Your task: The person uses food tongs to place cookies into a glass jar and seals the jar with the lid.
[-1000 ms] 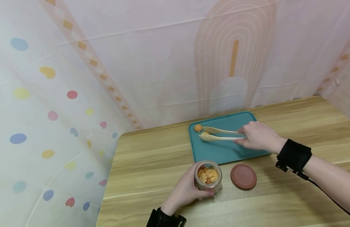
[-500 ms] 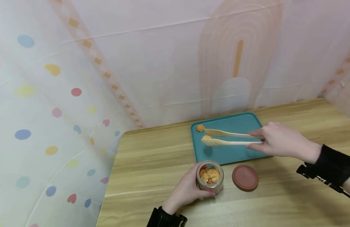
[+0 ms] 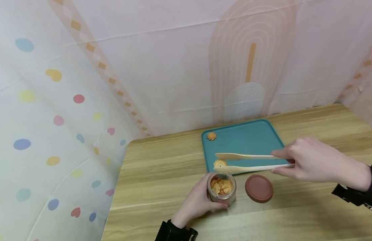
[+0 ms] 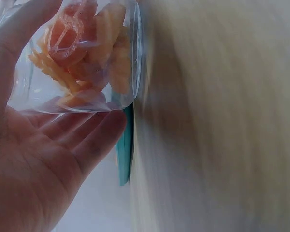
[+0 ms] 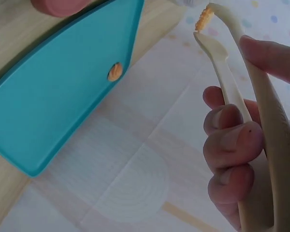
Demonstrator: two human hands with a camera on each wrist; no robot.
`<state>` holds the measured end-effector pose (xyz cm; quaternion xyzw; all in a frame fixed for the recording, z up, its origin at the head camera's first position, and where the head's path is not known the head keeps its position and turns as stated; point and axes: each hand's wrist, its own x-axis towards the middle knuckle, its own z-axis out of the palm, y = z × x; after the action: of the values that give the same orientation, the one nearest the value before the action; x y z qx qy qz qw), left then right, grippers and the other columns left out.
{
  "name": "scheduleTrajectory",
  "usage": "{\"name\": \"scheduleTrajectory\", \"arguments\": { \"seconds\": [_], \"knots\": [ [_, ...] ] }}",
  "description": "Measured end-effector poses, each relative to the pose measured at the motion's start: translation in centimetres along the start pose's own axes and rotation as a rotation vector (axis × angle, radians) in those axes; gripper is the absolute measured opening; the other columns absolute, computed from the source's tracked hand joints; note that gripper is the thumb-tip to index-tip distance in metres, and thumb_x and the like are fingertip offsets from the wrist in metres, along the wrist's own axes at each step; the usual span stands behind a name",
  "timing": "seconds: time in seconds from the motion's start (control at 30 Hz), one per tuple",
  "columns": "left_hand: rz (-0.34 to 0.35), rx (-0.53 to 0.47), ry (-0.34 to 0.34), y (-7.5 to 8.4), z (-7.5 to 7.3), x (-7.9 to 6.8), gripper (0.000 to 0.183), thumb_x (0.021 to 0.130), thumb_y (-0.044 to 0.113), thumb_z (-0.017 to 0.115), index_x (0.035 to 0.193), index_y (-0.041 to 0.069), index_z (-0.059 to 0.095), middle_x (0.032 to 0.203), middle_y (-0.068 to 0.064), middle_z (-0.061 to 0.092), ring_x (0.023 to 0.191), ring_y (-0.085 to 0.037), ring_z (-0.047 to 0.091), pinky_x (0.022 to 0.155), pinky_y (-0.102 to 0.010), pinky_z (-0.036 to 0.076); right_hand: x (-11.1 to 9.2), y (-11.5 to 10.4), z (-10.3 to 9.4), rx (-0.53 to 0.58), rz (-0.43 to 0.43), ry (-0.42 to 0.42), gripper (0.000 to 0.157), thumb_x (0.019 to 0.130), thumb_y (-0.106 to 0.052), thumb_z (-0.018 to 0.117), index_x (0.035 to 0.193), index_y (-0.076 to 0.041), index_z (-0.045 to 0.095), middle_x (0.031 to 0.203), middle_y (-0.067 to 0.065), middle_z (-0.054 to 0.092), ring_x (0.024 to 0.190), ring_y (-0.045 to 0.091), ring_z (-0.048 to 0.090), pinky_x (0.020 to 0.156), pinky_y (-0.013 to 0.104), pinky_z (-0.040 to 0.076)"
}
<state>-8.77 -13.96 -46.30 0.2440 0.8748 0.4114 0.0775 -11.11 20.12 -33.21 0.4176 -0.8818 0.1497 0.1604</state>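
Note:
My left hand [image 3: 198,201] grips a clear glass jar [image 3: 231,198] around its side, thumb in front. Inside the jar lie several orange and yellow snack pieces [image 4: 72,36], one wheel-shaped. With my right hand [image 3: 309,159] I hold pale tongs [image 5: 263,101], thumb on one arm and fingers curled round the other. Between the tips of the tongs is a swirled yellow cookie [image 3: 219,163], lifted above the tray's near-left edge and just behind the jar's open mouth. Another swirled cookie [image 3: 211,136] lies in the far-left corner of the teal tray [image 3: 249,139].
A round reddish-brown lid [image 3: 259,188] lies on the wooden table [image 3: 155,177] to the right of the jar, in front of the tray. Behind the table hangs a patterned cloth [image 3: 173,67], which also covers the left side.
My right hand has lifted the cookie off the tray with the tongs and brought it toward me, close to the jar. The left hand and jar have stayed in place.

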Motion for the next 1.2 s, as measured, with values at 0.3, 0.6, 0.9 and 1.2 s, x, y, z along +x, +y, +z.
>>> {"name": "scheduleTrajectory", "arguments": {
  "seconds": [0.3,0.6,0.9,1.2],
  "knots": [
    [-0.01,-0.008,-0.003,0.1,-0.1,-0.1,0.09,0.065,0.048,0.084,0.141,0.03,0.039,0.126,0.015,0.052,0.116,-0.006,0.05,0.099,-0.033,0.041,0.0,-1.2,0.0,0.006,-0.065,-0.041,0.027,0.075,-0.038,0.078,0.077,-0.035,0.051,0.059,-0.027,0.023,0.05,-0.013,0.022,0.042,0.011,0.021],
    [-0.021,0.0,-0.005,0.0,0.0,-0.1,0.092,0.065,0.048,0.084,0.142,0.026,0.039,0.125,0.014,0.052,0.114,-0.006,0.051,0.098,-0.032,0.042,0.0,-1.5,0.2,-0.02,-0.091,-0.053,0.024,0.075,-0.041,0.078,0.08,-0.033,0.055,0.06,-0.027,0.024,0.05,-0.011,0.023,0.042,0.013,0.022],
    [0.014,-0.015,-0.002,0.0,-0.1,0.1,0.092,0.066,0.042,0.085,0.144,0.037,0.036,0.13,0.017,0.05,0.118,-0.006,0.049,0.1,-0.035,0.041,0.1,-1.5,0.2,-0.013,-0.031,-0.004,0.04,0.075,-0.046,0.077,0.101,-0.016,0.076,0.06,-0.026,0.025,0.05,-0.01,0.021,0.042,0.013,0.021],
    [0.0,0.013,-0.003,0.0,-0.1,-0.1,0.087,0.066,0.049,0.082,0.14,0.029,0.041,0.127,0.015,0.051,0.116,-0.006,0.05,0.098,-0.034,0.042,0.8,-0.5,0.6,-0.021,0.066,-0.006,0.044,0.076,-0.049,0.076,0.103,-0.014,0.077,0.054,-0.024,0.02,0.049,-0.009,0.014,0.042,0.015,0.014]
  ]
}}
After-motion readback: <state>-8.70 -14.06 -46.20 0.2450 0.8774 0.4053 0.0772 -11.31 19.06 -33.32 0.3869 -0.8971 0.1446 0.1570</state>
